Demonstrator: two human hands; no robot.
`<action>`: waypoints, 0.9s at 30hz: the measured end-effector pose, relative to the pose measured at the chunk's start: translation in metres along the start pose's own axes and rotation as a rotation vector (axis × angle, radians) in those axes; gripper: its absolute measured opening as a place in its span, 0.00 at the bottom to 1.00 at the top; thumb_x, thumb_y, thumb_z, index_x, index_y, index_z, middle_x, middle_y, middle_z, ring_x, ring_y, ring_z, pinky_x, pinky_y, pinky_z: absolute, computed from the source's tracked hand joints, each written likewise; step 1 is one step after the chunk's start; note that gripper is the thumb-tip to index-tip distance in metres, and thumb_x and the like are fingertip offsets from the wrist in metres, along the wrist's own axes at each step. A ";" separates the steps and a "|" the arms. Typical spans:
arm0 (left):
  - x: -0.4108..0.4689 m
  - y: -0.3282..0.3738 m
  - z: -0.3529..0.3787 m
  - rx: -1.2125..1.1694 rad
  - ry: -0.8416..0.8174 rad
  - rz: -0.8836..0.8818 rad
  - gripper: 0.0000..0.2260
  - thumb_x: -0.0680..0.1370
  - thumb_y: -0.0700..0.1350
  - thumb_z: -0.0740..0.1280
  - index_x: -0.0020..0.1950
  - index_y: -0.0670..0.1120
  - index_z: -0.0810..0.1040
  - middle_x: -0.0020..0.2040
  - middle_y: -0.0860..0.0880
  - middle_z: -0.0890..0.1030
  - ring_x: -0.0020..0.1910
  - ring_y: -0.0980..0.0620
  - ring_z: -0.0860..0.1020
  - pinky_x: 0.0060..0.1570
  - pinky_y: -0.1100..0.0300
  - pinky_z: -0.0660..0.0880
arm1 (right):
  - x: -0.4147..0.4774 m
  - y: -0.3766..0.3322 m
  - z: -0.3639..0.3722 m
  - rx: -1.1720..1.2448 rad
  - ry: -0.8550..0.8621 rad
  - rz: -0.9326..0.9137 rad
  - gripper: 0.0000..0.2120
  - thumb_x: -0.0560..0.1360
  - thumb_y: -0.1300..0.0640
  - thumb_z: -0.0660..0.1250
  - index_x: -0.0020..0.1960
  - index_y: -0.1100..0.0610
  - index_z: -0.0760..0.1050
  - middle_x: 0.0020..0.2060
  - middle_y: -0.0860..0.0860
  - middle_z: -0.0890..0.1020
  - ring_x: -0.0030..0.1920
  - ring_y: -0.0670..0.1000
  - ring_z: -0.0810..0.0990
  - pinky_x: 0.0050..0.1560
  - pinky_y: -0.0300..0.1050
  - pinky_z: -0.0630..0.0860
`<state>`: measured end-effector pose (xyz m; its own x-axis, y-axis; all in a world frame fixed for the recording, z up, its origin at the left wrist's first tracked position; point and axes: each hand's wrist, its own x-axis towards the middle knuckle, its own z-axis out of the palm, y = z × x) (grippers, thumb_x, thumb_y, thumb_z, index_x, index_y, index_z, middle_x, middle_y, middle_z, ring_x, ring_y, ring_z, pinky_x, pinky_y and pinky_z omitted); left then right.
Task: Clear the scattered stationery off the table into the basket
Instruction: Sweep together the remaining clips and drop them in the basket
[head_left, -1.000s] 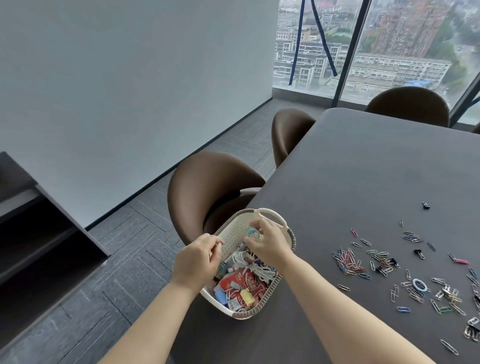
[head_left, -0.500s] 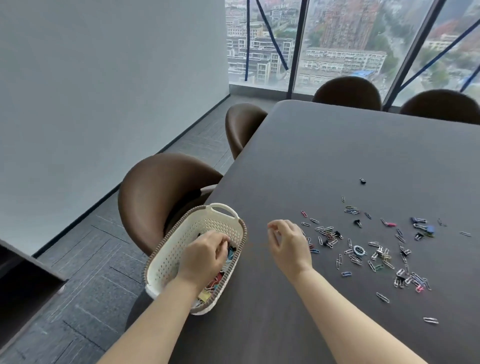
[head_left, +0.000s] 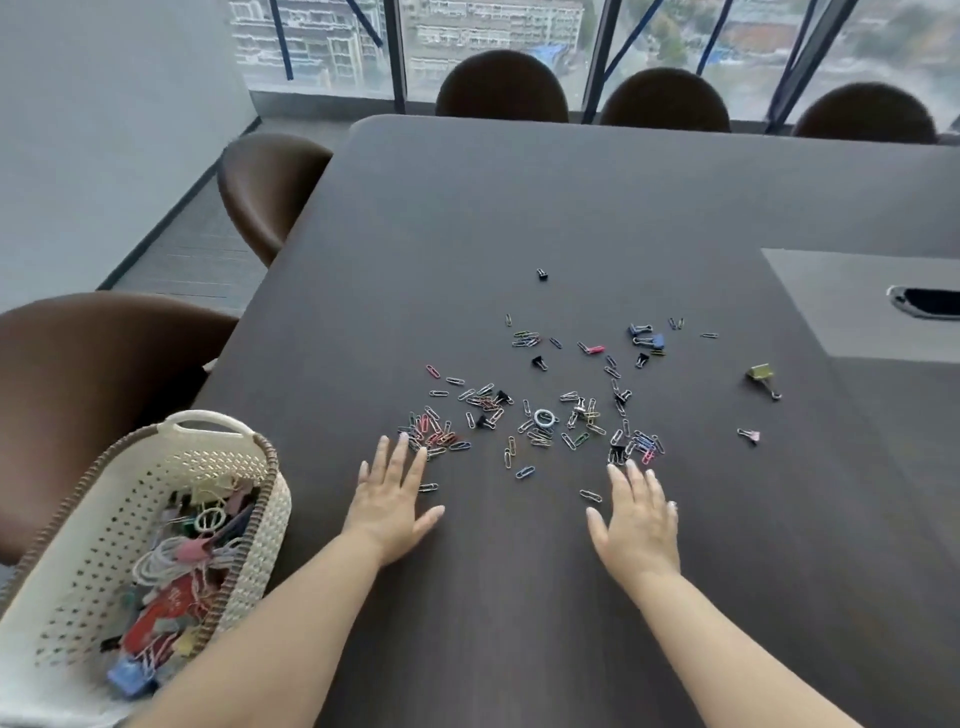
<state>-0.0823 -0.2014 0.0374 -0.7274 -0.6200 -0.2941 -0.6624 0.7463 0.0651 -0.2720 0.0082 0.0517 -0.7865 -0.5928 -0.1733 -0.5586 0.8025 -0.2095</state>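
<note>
- The left grip (head_left: 392, 496), a bare hand, lies flat on the dark bench (head_left: 519, 208), fingers straight and spread, holding nothing.
- The right grip (head_left: 636, 514) lies flat the same way, fingers straight and empty, well apart from the left.
- Scattered paper clips (head_left: 540, 436) lie just beyond both sets of fingertips; the nearest coloured heap is just beside the left fingertips.
- A small metal ring (head_left: 544, 417) sits among them, ahead of the gap between the grips.
- A gold binder clip (head_left: 761, 375) lies well beyond the right grip, to its outer side.
- The white basket (head_left: 208, 422), holding mixed stationery, sits at the bench edge, outward of the left grip, beside that forearm.
</note>
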 end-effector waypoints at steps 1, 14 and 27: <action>0.008 0.002 0.002 0.031 -0.006 0.003 0.36 0.76 0.65 0.50 0.74 0.48 0.37 0.75 0.46 0.35 0.72 0.44 0.32 0.71 0.47 0.40 | 0.001 0.011 0.003 -0.050 -0.034 0.050 0.32 0.77 0.43 0.54 0.75 0.54 0.47 0.76 0.52 0.47 0.75 0.55 0.44 0.72 0.58 0.50; 0.087 0.044 0.003 0.042 0.010 0.179 0.47 0.56 0.78 0.27 0.68 0.51 0.29 0.74 0.48 0.35 0.72 0.46 0.31 0.70 0.46 0.37 | 0.042 0.031 0.021 -0.081 -0.156 0.081 0.52 0.62 0.22 0.41 0.69 0.54 0.24 0.71 0.54 0.29 0.72 0.58 0.30 0.71 0.61 0.37; 0.146 0.113 -0.005 -0.021 0.047 0.247 0.44 0.63 0.71 0.29 0.74 0.49 0.38 0.76 0.50 0.39 0.73 0.51 0.36 0.70 0.54 0.36 | 0.142 0.032 0.011 0.217 0.021 -0.101 0.29 0.78 0.43 0.53 0.74 0.56 0.54 0.76 0.53 0.47 0.75 0.53 0.43 0.74 0.48 0.48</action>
<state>-0.2639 -0.2083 0.0063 -0.8750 -0.4303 -0.2218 -0.4667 0.8717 0.1497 -0.3991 -0.0508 0.0100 -0.7361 -0.6658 -0.1216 -0.5668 0.7046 -0.4269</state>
